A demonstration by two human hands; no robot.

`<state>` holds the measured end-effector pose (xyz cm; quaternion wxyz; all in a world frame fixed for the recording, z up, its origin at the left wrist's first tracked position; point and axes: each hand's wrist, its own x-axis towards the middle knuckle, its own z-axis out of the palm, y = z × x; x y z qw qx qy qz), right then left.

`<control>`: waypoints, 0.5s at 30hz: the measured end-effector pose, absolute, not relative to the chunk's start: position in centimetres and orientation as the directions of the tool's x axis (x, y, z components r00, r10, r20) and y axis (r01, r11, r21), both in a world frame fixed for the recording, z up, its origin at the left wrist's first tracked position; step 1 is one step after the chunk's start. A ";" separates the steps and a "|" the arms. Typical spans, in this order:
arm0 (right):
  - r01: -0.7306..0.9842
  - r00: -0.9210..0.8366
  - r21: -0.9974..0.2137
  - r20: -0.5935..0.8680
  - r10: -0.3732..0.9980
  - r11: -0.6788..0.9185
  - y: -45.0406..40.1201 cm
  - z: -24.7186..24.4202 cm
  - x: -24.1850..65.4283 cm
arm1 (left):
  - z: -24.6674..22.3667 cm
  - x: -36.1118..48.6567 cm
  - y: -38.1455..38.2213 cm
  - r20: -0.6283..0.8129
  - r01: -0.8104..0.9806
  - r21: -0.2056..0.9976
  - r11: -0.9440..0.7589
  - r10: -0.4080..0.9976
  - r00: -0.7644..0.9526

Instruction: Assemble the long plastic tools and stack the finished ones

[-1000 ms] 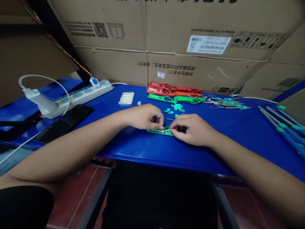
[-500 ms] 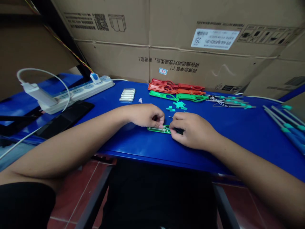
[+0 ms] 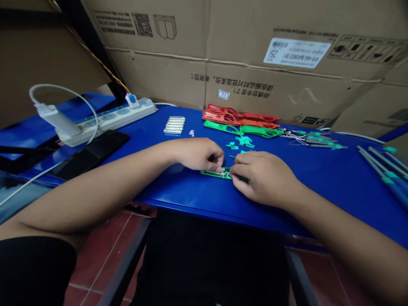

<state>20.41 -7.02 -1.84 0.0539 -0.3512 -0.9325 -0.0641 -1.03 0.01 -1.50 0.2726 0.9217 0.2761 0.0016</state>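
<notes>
A narrow green plastic casing (image 3: 216, 174) lies on the blue table in front of me, with a slim light-coloured part and white wire inside it. My left hand (image 3: 204, 155) is closed, thumb and forefinger pinched together at the casing's upper edge; what sits between the fingertips is too small to make out. Around the right end of the casing my right hand (image 3: 263, 174) is curled, its fingers hiding that end. A thin metal pin (image 3: 232, 156) shows beside the right fingertips. Just beyond lie small teal plastic pieces (image 3: 244, 141).
Red casings (image 3: 223, 109), orange casings (image 3: 219, 116) and green casings (image 3: 223, 127) lie along the cardboard box (image 3: 178, 72). Left are several pale tubes (image 3: 174, 125), tiny pink bits (image 3: 191, 133), a power strip (image 3: 111, 121) and a black phone-like slab (image 3: 92, 155). Rods with blue handles (image 3: 393, 185) lie right.
The whole view has shifted slightly, moving things a little to the right in the picture. Both hands stay at the green casing, with only slight finger movement.
</notes>
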 end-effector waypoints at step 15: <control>0.662 -0.749 0.154 0.176 0.639 0.734 -7.1 -2.4 20.4 | -1.3 -1.0 -0.2 -0.166 0.515 0.474 -0.714 0.502 0.849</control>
